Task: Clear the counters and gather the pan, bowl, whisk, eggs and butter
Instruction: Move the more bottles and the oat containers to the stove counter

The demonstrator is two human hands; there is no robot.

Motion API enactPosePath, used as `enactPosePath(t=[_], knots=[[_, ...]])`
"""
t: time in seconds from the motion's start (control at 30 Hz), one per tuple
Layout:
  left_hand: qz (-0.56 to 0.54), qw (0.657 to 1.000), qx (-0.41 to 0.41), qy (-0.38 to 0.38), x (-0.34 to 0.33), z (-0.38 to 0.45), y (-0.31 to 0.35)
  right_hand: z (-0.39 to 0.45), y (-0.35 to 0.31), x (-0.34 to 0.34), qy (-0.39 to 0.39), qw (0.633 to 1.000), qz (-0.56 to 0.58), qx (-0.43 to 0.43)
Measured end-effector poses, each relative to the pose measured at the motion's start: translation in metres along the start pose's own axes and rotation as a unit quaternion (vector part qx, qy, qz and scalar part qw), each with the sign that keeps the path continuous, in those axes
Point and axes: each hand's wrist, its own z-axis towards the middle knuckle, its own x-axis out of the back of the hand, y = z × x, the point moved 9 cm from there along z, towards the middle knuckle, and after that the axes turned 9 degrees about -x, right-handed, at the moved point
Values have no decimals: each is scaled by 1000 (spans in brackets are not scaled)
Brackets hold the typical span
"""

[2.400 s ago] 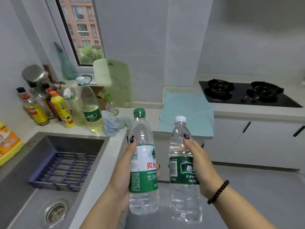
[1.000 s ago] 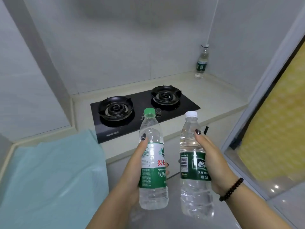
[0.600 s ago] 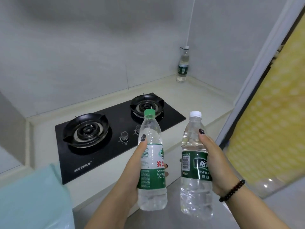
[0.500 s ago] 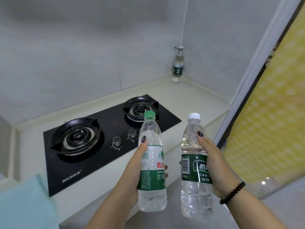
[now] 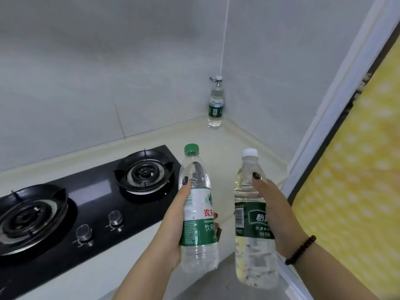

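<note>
Since I am clearing up, my left hand wraps the green-cap bottle and my right hand wraps the white-cap bottle, both upright over the surface. No pan or eggs show.

Grey tiled walls meet in a corner above a cream counter with a black two-burner hob

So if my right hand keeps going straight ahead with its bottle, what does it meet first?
Probably bare counter, then the corner bottle by the wall; right hand looks unobstructed, though depth is unclear.
</note>
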Motion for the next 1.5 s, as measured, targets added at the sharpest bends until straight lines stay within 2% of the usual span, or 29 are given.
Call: enactPosePath(t=[0.23,0.5,0.87,1.1,1.37,1.5], knots=[[12,999,-15,30,-31,77,2,81,-23,30,-17,1000,17,-9],[18,999,-16,41,-51,194,24,190,-52,36,6,1000,-2,-6],[47,998,-30,40,-79,316,61,319,-117,38,0,995,-92,35],[41,992,-47,106,-93,367,75,409,-137,39,-35,983,-174,47],[23,984,-70,162,-106,405,92,511,-159,39,-15,959,-264,105],[66,977,-63,192,-92,446,109,564,-158,31,5,953,-281,117]])
